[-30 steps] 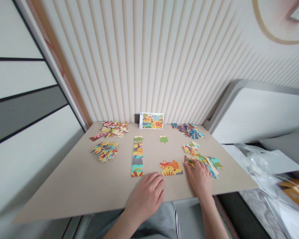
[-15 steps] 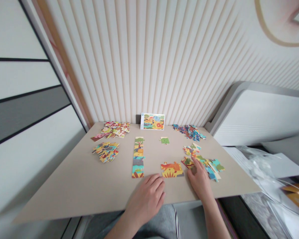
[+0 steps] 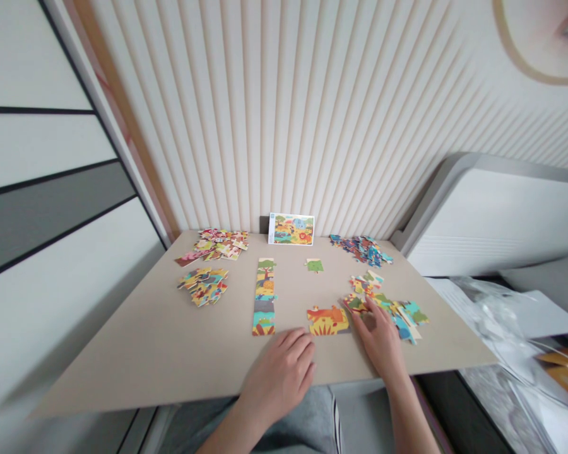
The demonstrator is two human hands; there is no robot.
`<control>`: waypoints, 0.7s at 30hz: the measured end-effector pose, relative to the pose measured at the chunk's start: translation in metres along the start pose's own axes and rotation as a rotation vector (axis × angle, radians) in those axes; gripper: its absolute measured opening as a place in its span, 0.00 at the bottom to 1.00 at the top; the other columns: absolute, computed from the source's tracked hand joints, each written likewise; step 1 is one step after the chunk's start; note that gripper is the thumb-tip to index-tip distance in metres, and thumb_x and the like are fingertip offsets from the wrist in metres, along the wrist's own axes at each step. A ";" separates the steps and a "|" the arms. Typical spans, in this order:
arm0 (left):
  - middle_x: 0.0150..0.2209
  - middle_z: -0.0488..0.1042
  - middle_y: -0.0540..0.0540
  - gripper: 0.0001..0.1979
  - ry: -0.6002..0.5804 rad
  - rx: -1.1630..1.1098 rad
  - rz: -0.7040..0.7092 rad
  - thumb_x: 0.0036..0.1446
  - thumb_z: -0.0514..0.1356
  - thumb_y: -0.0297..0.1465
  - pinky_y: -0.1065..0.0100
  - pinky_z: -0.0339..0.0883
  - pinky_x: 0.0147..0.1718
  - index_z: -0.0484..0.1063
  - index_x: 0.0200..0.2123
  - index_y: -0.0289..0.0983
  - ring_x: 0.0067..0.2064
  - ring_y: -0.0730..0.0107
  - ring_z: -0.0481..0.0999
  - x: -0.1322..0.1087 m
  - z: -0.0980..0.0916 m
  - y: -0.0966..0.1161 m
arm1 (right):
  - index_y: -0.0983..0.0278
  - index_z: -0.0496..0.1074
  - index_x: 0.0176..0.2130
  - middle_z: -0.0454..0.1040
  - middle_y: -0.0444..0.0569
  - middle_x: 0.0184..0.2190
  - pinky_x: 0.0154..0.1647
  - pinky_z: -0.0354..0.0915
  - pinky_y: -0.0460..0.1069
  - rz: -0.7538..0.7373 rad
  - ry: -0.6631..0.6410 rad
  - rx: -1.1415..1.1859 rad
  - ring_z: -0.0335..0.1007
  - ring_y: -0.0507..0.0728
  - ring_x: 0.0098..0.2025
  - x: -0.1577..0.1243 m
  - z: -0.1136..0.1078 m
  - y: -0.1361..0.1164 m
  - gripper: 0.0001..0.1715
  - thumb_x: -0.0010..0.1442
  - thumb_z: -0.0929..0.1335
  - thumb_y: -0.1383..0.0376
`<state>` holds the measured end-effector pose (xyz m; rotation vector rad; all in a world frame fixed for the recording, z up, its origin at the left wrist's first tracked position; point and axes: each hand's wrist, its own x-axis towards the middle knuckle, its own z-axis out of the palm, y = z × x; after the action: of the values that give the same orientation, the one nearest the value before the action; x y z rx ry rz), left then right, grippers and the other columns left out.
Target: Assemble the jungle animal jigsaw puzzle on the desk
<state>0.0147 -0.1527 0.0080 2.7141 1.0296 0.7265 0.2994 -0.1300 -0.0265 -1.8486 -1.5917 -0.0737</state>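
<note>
My left hand lies flat on the beige table, fingers stretched, just in front of a joined strip of puzzle pieces. My right hand rests palm down with fingers extended, its fingertips on a loose puzzle piece at the edge of a heap of pieces. Between the hands lies a joined orange and yellow lion section. A single green piece sits farther back.
A reference picture card leans on the ribbed wall. Other heaps of pieces lie at back left, left and back right. A white box-like unit and plastic bags stand to the right.
My right hand slid slightly forward and left, dragging a loose piece from the heap toward the lion section. The left hand stayed in place.
</note>
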 end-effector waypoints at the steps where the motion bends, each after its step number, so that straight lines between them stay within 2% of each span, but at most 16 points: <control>1: 0.55 0.75 0.42 0.14 0.003 0.000 0.001 0.67 0.57 0.32 0.53 0.63 0.62 0.71 0.55 0.39 0.61 0.57 0.69 0.000 0.000 0.000 | 0.63 0.67 0.63 0.73 0.60 0.58 0.60 0.63 0.62 -0.018 0.002 0.033 0.67 0.67 0.60 0.000 -0.001 -0.002 0.33 0.66 0.66 0.49; 5: 0.54 0.75 0.42 0.14 0.008 0.005 -0.002 0.67 0.57 0.32 0.52 0.63 0.61 0.71 0.55 0.38 0.61 0.57 0.69 0.000 0.001 0.001 | 0.62 0.67 0.63 0.72 0.59 0.59 0.62 0.63 0.63 -0.105 -0.028 0.140 0.67 0.66 0.61 0.001 -0.006 -0.011 0.31 0.66 0.66 0.51; 9: 0.53 0.75 0.43 0.13 0.008 0.012 -0.002 0.67 0.57 0.32 0.53 0.64 0.61 0.71 0.53 0.38 0.60 0.57 0.69 0.000 -0.001 0.002 | 0.59 0.67 0.64 0.72 0.57 0.59 0.62 0.65 0.62 -0.183 -0.138 0.272 0.68 0.65 0.61 0.000 -0.008 -0.029 0.30 0.67 0.67 0.53; 15: 0.59 0.69 0.40 0.09 -0.007 0.026 -0.071 0.65 0.58 0.30 0.52 0.63 0.62 0.71 0.48 0.38 0.62 0.55 0.67 0.001 -0.007 0.005 | 0.56 0.65 0.65 0.71 0.55 0.59 0.61 0.68 0.59 -0.308 -0.316 0.406 0.69 0.62 0.61 -0.004 -0.003 -0.064 0.29 0.67 0.67 0.57; 21: 0.57 0.69 0.40 0.10 0.021 0.024 -0.076 0.64 0.58 0.30 0.50 0.65 0.61 0.71 0.49 0.39 0.60 0.54 0.69 0.000 -0.006 0.006 | 0.56 0.66 0.65 0.71 0.56 0.59 0.61 0.69 0.60 -0.332 -0.313 0.400 0.69 0.63 0.60 -0.008 0.000 -0.072 0.28 0.68 0.67 0.58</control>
<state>0.0152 -0.1573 0.0150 2.6763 1.1465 0.7361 0.2337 -0.1355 0.0028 -1.3231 -1.9496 0.3779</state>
